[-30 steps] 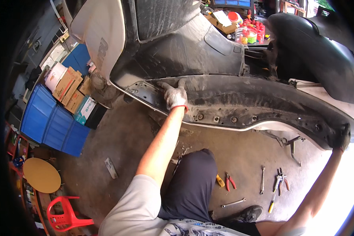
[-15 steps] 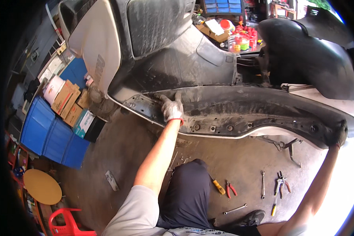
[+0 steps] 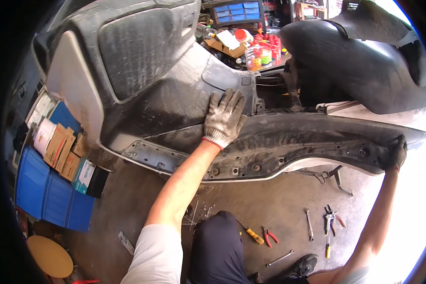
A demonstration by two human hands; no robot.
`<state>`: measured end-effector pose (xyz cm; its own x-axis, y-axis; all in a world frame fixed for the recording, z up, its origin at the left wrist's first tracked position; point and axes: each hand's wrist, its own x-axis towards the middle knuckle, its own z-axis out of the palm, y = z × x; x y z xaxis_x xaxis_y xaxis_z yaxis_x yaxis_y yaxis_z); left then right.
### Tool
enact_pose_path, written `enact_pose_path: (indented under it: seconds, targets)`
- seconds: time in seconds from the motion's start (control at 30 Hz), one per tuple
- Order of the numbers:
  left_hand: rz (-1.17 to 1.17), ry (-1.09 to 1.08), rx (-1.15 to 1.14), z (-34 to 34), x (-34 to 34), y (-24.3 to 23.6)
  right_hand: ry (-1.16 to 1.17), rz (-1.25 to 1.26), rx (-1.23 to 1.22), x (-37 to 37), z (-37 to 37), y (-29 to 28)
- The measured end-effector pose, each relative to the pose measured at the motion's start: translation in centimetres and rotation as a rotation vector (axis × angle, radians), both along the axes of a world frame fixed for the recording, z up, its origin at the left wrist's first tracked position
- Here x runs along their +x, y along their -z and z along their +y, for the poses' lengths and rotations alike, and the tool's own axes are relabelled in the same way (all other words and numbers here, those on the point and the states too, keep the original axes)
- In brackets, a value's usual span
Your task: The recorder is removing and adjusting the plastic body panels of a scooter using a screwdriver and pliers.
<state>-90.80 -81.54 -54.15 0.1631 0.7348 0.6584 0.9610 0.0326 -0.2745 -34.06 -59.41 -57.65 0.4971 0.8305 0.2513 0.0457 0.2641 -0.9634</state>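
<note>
A scooter's dusty black footboard point(image 3: 180, 102) and long black lower side panel point(image 3: 288, 137) span the upper part of the head view. My left hand point(image 3: 224, 116), in a dirty grey-white glove with a red cuff, lies on the footboard where it meets the panel. Its fingers are outstretched and hold nothing. At the panel's far right end, my right hand point(image 3: 400, 154), in a dark dirty glove, grips the edge; some of its fingers are hidden. Mounting holes run along the panel's lower side.
An orange-handled screwdriver point(image 3: 254, 235), red-handled pliers point(image 3: 270, 236), wrenches point(image 3: 309, 225) and more hand tools lie on the floor. Blue bins point(image 3: 52, 194) and cartons point(image 3: 59, 146) stand at left, near a round stool point(image 3: 49, 256). Bottles point(image 3: 265, 54) crowd the back.
My left hand has shifted up and right from the side panel onto the footboard, its fingers now stretched out. My right hand stays at the panel's end. The view has shifted.
</note>
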Motion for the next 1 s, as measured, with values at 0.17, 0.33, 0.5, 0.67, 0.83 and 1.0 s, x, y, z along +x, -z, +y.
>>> enact_pose_path:
  seconds: [0.17, 0.33, 0.5, 0.67, 0.83, 1.0]
  targets:
    - [-0.002, 0.035, 0.067, -0.5, -0.4, 0.2, -0.186, 0.310, 0.080, -1.3, -1.4, -0.8]
    - [0.004, 0.054, 0.084, 0.6, 0.2, 0.0, -0.063, 0.288, 0.029, -1.4, -1.3, -0.8]
    - [-0.044, -0.024, 0.097, 1.0, 0.8, -0.1, 0.169, -0.027, 0.034, -0.6, 1.0, 0.8]
    - [-0.039, 0.020, 0.110, 1.7, 1.8, -0.5, 0.287, -0.230, 0.013, 0.0, 0.9, 0.4]
    - [-0.015, 0.087, 0.036, 1.8, 2.6, -0.7, 0.371, -0.378, -0.140, -0.1, 0.7, 0.1]
    - [-0.026, 0.263, -0.012, 5.0, 8.2, -0.6, 0.459, -0.464, -0.196, -0.4, 0.6, 0.0]
